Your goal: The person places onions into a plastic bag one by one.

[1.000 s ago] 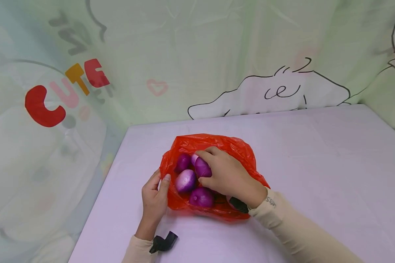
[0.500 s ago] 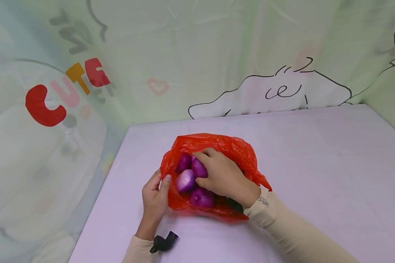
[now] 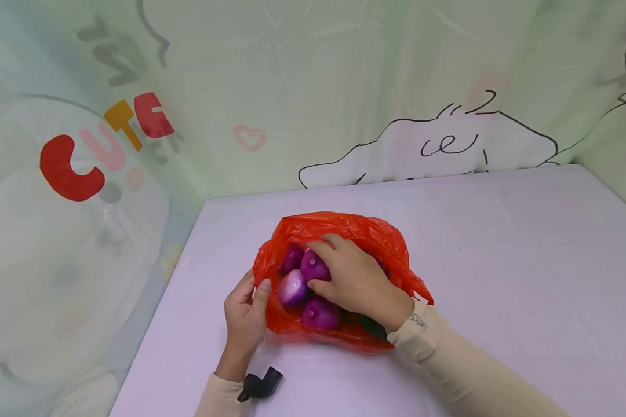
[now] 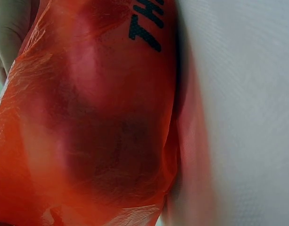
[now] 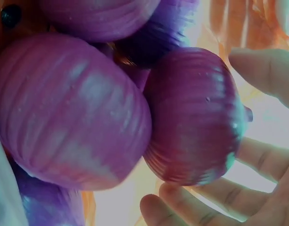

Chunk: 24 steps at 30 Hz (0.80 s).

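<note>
A red plastic bag (image 3: 375, 231) lies with its mouth open on the table, several purple onions inside. My left hand (image 3: 245, 315) pinches its left rim, thumb over the edge and fingers behind. Inside the bag, my right hand (image 3: 355, 281) has its fingers and thumb around one purple onion (image 3: 313, 266), whose stem end faces up. A paler onion (image 3: 293, 288) and a darker onion (image 3: 320, 313) lie beside it. In the right wrist view, fingers reach along the underside of an onion (image 5: 194, 117), the thumb near its upper side. The left wrist view is filled mostly by red plastic (image 4: 102, 117).
A pale lilac cloth covers the table (image 3: 501, 249). Printed curtains (image 3: 344, 87) stand along the back and left. Black straps with mounts (image 3: 261, 385) sit at the wrists. The right forearm hides part of the bag's right side.
The onion at my right fingers has turned, its stem end now showing, and shifted slightly left. My right hand has moved a little left. The left hand stays on the bag's rim.
</note>
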{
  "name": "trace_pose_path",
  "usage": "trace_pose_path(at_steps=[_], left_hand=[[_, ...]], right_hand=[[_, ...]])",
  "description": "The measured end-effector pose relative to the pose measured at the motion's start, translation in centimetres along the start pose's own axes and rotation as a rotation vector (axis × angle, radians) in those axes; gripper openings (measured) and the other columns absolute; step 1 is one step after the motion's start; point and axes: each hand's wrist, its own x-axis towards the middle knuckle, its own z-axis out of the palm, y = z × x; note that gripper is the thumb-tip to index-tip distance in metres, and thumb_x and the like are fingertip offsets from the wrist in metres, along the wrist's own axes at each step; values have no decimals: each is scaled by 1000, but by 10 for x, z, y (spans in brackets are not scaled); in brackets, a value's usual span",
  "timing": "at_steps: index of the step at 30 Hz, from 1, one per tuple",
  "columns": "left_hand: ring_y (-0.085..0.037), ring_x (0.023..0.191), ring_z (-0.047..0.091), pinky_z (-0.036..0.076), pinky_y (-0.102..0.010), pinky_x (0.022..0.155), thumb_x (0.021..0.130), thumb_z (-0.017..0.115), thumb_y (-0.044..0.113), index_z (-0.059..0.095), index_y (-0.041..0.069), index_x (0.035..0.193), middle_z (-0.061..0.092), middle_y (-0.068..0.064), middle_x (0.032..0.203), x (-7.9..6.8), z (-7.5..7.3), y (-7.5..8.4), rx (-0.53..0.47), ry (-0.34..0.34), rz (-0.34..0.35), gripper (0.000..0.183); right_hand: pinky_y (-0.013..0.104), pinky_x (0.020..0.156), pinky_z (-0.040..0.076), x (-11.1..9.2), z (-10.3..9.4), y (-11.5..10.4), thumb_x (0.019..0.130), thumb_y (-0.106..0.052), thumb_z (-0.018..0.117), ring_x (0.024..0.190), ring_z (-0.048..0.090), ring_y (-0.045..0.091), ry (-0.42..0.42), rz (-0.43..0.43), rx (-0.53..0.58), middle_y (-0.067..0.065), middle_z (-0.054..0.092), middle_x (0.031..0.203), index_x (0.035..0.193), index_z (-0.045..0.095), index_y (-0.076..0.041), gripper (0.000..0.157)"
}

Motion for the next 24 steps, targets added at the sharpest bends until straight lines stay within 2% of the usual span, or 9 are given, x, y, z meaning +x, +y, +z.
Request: trace_pose_path(at_steps=[6,14,24], left_hand=[[-15,122,66,55,-27,101,100,57,-10,69,-7,128,69,-25,127,0,0,0,-3,3,17,31],[-17,121,66,56,-29,102,99,58,-9,69,-9,127,70,-22,127,-1,0,1,-25,-20,19,29],[-21,126,64,53,-30,106,99,57,-9,66,-8,132,68,-21,133,-1,0,0,-56,-51,28,35]], right_hand=[[53,89,62,-1,0,4,87,-35,84,120,64,34,22,-2,-8,17,61,138,142,63,-9,64],[54,89,62,0,15,9,86,-37,86,123,63,37,-8,-7,-80,18,60,141,144,63,-12,66],[56,91,61,-3,17,8,86,-39,85,125,62,37,5,-19,-73,17,60,142,146,61,-12,69]])
